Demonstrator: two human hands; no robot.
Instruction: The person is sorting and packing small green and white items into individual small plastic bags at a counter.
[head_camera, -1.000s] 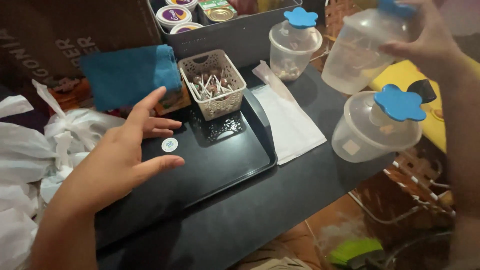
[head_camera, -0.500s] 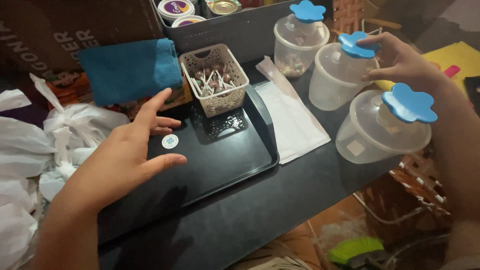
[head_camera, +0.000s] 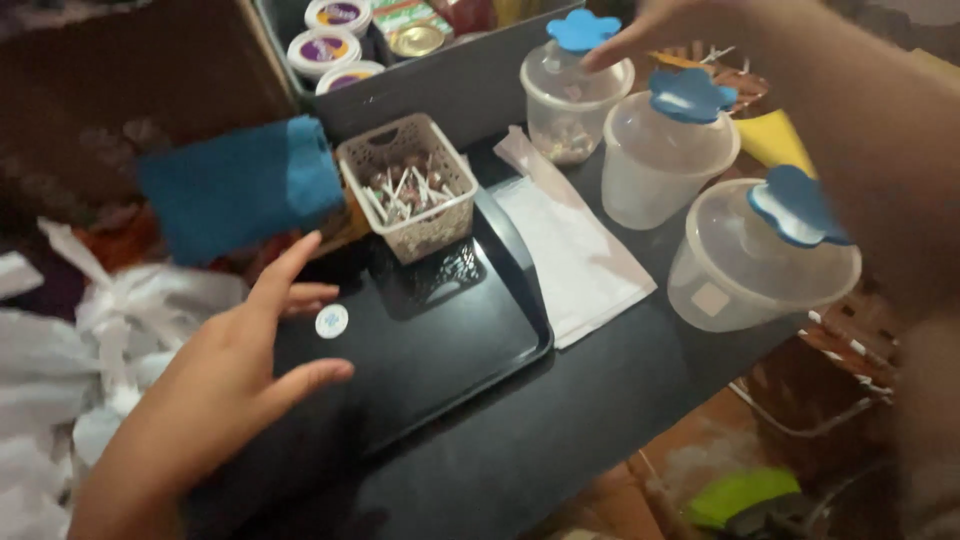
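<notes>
Here, three lidded clear jars; right hand fingertips on farthest; left hand spread above black tray.

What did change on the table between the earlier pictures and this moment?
The right hand held the middle clear jar in the air, set it down between the other two jars, let go, and now reaches toward the far jar. The left hand stays spread over the black tray; the basket has not moved.
</notes>
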